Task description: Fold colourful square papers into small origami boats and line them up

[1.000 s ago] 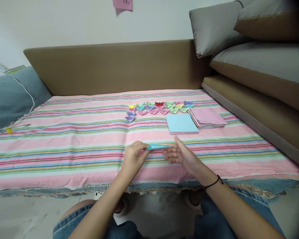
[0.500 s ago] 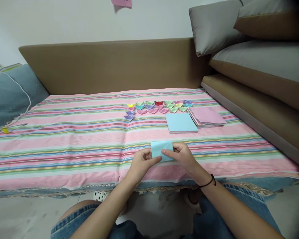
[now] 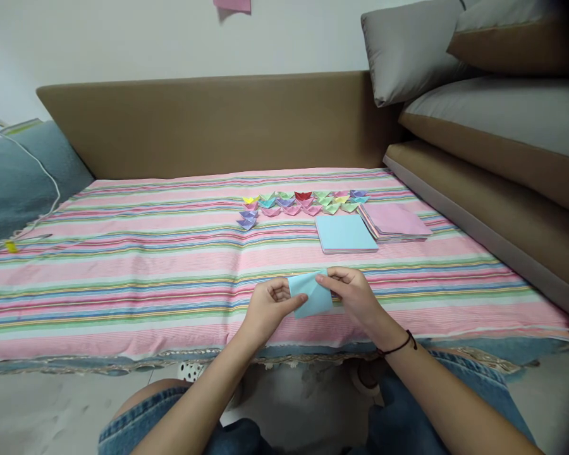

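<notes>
A folded light-blue sheet of origami paper is held up above the front part of the striped cloth. My left hand pinches its left edge, thumb on the front and fingers behind. At the upper right corner, my right hand grips the same paper between thumb and fingers. The paper tilts slightly, and a crease shows across its face. Beyond it lies a stack of light-blue square paper, beside a looser stack with a pink sheet on top.
Several small folded paper boats in many colours stand in rows behind the stacks. Striped cloth covers the seat. A brown backrest stands behind, and grey-brown cushions are piled at right. A white cable lies at left.
The blue paper has tilted, its right side now higher. My right thumb has moved up towards the top right corner; my left hand stays on the left edge.
</notes>
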{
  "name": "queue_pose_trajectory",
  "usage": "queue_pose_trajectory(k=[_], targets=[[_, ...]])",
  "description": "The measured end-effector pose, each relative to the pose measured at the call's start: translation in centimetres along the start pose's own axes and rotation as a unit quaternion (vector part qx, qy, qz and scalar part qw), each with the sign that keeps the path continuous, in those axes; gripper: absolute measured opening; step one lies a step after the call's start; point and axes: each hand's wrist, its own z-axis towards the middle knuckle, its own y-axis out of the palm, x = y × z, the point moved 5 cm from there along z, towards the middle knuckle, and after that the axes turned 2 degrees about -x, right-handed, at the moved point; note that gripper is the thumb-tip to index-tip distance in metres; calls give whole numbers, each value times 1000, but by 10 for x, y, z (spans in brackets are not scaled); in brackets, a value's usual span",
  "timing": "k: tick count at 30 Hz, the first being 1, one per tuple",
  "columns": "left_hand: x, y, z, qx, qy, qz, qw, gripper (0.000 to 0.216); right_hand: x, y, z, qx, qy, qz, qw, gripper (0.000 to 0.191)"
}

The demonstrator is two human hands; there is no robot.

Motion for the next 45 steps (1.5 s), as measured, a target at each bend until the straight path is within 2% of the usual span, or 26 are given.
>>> queue_pose_trajectory(k=[6,10,13,22,29,35,40,45], targets=[[-1,1,0,-19,11,23,999,22,-8,2,-1,-19,-25,-36,999,35],[5,-2,-1,25,69,65,995,17,-11,11,-4,-50,-59,-84,993,33],[9,-3,-2,45,89,93,991,14,-11,14,-5,-57,-70,-94,991,29],[15,-5,-4,66,143,121,980,9,-18,11,-9,-8,-101,-76,992,20],[22,2,-10,33,159,140,977,10,-25,15,-15,-16,-214,-135,967,10],[32,2,-13,29,208,187,960,9,-28,14,-17,-6,-241,-147,959,3],[34,2,-12,35,215,221,951,9,-27,16,-18,-7,-243,-161,957,4],[37,5,-16,46,263,302,915,7,-33,20,-22,23,-282,-226,932,5]])
